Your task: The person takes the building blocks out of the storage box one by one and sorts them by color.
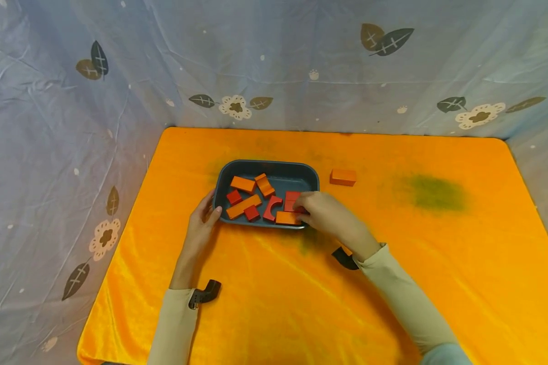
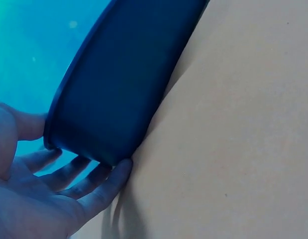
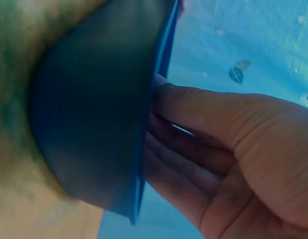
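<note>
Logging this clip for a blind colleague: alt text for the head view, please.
A person's right hand reaches into a dark tray of red and orange blocks while the left hand holds its left end. Another orange block lies on the orange cloth, right of the tray.

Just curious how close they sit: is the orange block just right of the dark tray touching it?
Apart. The head view shows a strip of orange cloth between the orange block and the right end of the dark tray.
</note>
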Action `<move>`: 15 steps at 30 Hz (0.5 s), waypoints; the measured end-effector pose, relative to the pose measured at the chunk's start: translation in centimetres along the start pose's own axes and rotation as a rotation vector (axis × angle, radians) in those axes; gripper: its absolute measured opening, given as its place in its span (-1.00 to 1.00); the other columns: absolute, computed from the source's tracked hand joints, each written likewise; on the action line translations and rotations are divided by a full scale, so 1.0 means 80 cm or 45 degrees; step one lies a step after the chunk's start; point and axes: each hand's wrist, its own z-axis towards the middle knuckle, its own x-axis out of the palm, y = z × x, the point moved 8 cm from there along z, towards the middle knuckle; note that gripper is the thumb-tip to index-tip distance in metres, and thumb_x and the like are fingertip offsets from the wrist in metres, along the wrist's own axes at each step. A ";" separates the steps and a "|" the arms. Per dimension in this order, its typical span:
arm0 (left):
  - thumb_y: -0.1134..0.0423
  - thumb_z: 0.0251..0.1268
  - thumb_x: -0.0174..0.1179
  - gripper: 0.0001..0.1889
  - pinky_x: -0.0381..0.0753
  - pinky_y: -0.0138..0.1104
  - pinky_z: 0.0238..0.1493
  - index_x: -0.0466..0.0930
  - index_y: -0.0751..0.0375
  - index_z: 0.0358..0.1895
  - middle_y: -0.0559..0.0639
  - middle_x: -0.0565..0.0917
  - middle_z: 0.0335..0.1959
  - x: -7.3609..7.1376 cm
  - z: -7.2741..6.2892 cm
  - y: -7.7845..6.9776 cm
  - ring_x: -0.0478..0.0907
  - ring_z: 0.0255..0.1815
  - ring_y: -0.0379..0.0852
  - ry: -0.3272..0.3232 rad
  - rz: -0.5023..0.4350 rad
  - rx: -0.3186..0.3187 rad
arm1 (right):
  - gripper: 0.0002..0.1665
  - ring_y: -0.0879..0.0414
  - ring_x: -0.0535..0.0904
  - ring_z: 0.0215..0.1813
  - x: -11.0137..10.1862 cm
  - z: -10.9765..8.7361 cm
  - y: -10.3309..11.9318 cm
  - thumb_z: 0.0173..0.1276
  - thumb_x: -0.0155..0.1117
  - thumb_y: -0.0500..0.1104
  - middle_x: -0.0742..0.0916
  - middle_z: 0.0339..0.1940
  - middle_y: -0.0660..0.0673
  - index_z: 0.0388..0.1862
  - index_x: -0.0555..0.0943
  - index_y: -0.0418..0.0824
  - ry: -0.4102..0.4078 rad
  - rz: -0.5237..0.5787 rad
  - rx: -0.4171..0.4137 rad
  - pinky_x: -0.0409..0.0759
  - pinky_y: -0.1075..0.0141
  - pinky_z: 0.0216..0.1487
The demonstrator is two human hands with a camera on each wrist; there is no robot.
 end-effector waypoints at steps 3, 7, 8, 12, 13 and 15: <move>0.22 0.53 0.02 -0.41 0.30 -0.10 0.39 0.12 0.15 0.54 0.12 0.23 0.50 0.000 0.000 -0.001 0.26 0.43 0.09 0.000 0.001 0.002 | -0.85 0.06 0.66 -0.24 0.010 0.008 -0.004 0.21 0.44 -0.26 0.75 -0.26 -0.09 -0.22 0.75 -0.25 0.049 0.046 0.058 0.67 0.27 -0.16; 0.21 0.53 0.02 -0.42 0.38 -0.31 0.32 0.13 0.15 0.53 0.13 0.26 0.48 0.000 0.001 -0.001 0.28 0.41 0.10 -0.002 0.004 0.010 | -0.86 0.08 0.66 -0.26 0.019 0.015 -0.009 0.21 0.45 -0.27 0.76 -0.28 -0.09 -0.24 0.75 -0.25 0.082 0.064 0.123 0.67 0.28 -0.17; 0.21 0.53 0.02 -0.42 0.39 -0.38 0.28 0.13 0.14 0.53 0.13 0.26 0.48 0.000 0.001 0.000 0.28 0.40 0.10 -0.001 0.002 0.012 | -0.88 0.09 0.65 -0.28 0.020 0.016 -0.009 0.20 0.45 -0.27 0.76 -0.30 -0.09 -0.26 0.75 -0.25 0.085 0.052 0.127 0.66 0.29 -0.19; 0.21 0.53 0.01 -0.42 0.39 -0.58 0.16 0.13 0.14 0.53 0.14 0.27 0.47 -0.001 0.001 0.001 0.28 0.40 0.10 0.014 -0.023 0.040 | -0.88 0.11 0.56 -0.38 0.025 0.019 -0.009 0.17 0.49 -0.24 0.71 -0.40 -0.06 -0.34 0.73 -0.24 0.102 -0.012 0.145 0.59 0.31 -0.29; 0.21 0.53 0.02 -0.43 0.39 -0.59 0.14 0.14 0.15 0.53 0.13 0.27 0.47 -0.001 0.001 0.001 0.28 0.40 0.10 0.014 -0.027 0.044 | -0.87 0.10 0.56 -0.37 0.026 0.020 -0.008 0.16 0.50 -0.24 0.71 -0.39 -0.07 -0.32 0.73 -0.24 0.107 -0.031 0.151 0.60 0.30 -0.28; 0.22 0.53 0.02 -0.42 0.39 -0.61 0.13 0.13 0.16 0.53 0.14 0.27 0.47 -0.001 0.002 0.001 0.28 0.39 0.10 0.012 -0.028 0.048 | -0.83 0.06 0.59 -0.33 0.028 0.021 -0.009 0.16 0.50 -0.24 0.73 -0.34 -0.09 -0.26 0.73 -0.26 0.123 -0.068 0.167 0.62 0.28 -0.23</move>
